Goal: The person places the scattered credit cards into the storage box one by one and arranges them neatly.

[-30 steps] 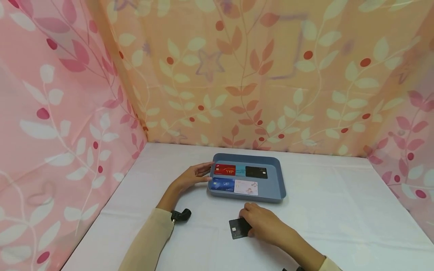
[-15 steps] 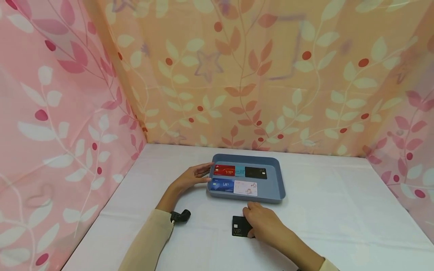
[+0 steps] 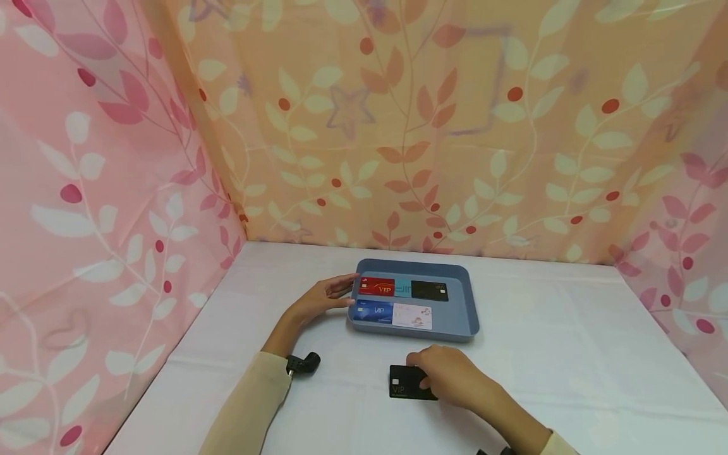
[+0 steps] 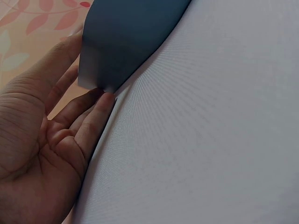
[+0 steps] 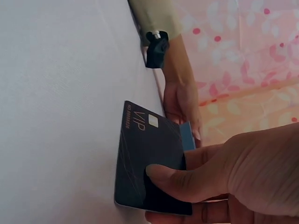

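Observation:
My right hand (image 3: 455, 376) pinches a black VIP card (image 3: 402, 382) in front of the tray, thumb on its printed face and fingers behind. The right wrist view shows the card (image 5: 140, 144) tilted, chip and gold lettering facing out. At the left end of the blue-grey tray (image 3: 467, 309), my left hand (image 3: 324, 298) touches the rim with extended fingers. In the tray's back row lie a red card (image 3: 376, 286), a teal card (image 3: 402, 288) and another black card (image 3: 429, 291). A blue card (image 3: 373, 311) and a pale pink card (image 3: 412, 316) lie along the front.
A white cloth (image 3: 569, 354) covers the table. Floral curtains (image 3: 409, 126) hang behind and at both sides. A black wrist camera (image 3: 304, 363) is strapped over the left sleeve.
The black card in my right hand has turned straighter, its edges now nearly in line with the tray. More of its face shows beside the thumb. My left hand stays at the tray.

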Demonstrator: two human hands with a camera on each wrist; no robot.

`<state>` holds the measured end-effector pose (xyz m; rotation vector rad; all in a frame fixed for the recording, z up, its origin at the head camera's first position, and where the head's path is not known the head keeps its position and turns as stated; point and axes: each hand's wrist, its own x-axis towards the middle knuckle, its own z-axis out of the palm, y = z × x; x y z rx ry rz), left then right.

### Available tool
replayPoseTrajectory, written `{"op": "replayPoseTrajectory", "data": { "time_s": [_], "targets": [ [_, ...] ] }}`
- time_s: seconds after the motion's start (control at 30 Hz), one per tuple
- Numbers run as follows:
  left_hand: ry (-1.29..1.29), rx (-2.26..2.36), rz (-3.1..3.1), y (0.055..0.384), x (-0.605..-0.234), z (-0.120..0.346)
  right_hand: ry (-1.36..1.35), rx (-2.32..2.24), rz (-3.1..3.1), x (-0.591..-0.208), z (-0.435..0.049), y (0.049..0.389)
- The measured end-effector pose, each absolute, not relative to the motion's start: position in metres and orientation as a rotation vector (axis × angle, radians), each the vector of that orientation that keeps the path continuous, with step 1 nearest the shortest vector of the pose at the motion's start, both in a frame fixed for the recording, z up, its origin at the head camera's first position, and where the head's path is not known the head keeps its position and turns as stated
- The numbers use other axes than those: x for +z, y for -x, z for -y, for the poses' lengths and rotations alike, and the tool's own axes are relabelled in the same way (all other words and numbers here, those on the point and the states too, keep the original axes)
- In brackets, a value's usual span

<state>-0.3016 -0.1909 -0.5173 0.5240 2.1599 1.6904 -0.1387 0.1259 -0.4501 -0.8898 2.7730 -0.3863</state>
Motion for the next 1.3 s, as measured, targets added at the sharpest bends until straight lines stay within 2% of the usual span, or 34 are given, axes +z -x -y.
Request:
{"op": "replayPoseTrajectory", "data": {
  "time_s": [0.57,1.3],
  "targets": [
    [-0.513,1.67,-2.18,0.302,-0.518,0.192,0.858,-0.611,-2.618,-0.447,-0.136,0.15],
    [-0.548,1.711,-2.136,0.304,-0.518,0.191,0.948,-0.89,-2.513,-0.436,-0.146,0.159]
  ]
}}
